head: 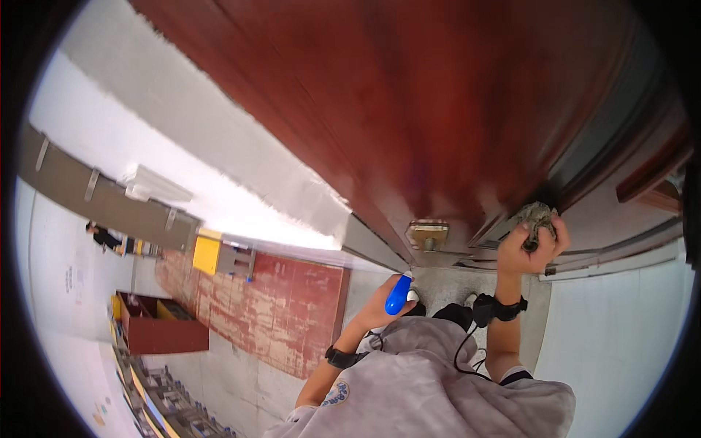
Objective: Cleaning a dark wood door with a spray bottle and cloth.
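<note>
In my right hand (530,247) is a crumpled, grey-brown cloth or scouring pad (535,222), held against or close to the lower part of a dark red door (427,109); whether it touches cannot be told. My left hand (380,306) is closed on a tool with a blue handle (398,295), its pale end pointing at the door's edge. What kind of tool it is does not show. Between the two hands, a brass-coloured door lock plate with a handle (430,236) sits on the door. Black bands are around both my wrists, with a cable at the right one.
A white wall (608,339) stands at the right. Left of me lie a worn red floor area (274,306), a dark red open box cabinet (167,334) and a yellow-sided unit (207,252). Shelving or desks line the lower left. Another person (104,236) is far off at the left.
</note>
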`<act>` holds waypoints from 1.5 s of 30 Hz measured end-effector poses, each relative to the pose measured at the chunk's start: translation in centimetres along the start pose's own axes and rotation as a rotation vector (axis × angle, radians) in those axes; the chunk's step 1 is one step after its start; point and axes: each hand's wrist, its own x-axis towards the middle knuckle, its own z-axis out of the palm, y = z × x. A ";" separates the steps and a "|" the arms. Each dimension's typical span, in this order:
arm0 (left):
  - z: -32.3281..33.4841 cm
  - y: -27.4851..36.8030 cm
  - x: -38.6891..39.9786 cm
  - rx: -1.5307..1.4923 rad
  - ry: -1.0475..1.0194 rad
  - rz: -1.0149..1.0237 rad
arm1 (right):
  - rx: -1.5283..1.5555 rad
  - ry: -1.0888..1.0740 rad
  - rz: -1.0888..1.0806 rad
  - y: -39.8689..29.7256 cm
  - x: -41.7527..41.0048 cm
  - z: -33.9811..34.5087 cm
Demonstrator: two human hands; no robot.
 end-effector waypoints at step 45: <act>-0.6 -2.6 9.1 -0.190 -0.406 0.290 | -0.078 0.250 -0.620 -10.3 29.3 5.0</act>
